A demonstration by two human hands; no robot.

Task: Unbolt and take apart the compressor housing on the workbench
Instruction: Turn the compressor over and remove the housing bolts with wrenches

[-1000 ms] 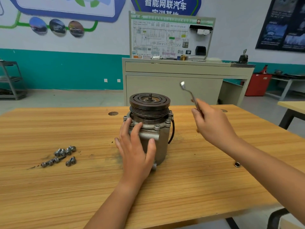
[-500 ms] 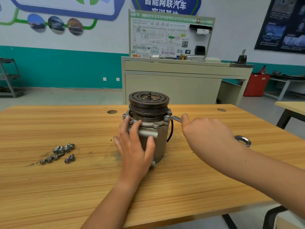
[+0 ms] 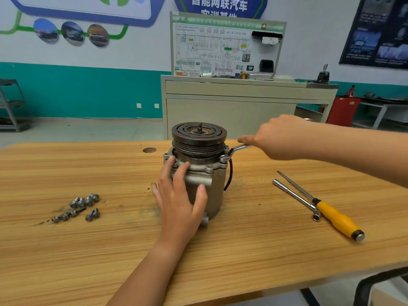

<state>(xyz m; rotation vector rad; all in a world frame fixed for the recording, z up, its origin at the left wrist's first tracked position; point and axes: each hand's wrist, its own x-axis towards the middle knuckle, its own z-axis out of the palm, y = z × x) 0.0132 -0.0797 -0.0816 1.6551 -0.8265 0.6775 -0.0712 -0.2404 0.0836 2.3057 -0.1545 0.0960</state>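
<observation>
Hands: right hand (image 3: 279, 138) has swung wrench (image 3: 235, 151) back (left hand (image 3: 180, 200) unmoved).

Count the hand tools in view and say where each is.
3: a wrench held on a housing bolt; an L-shaped socket wrench and a yellow-handled screwdriver on the bench, right.

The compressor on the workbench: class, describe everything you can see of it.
The compressor stands upright on the wooden workbench: grey cast-metal body, dark grooved pulley and slotted clutch plate on top, threaded shaft at centre, black cable down its right side. The left hand steadies its front; the right hand holds a wrench on a flange bolt.
</observation>
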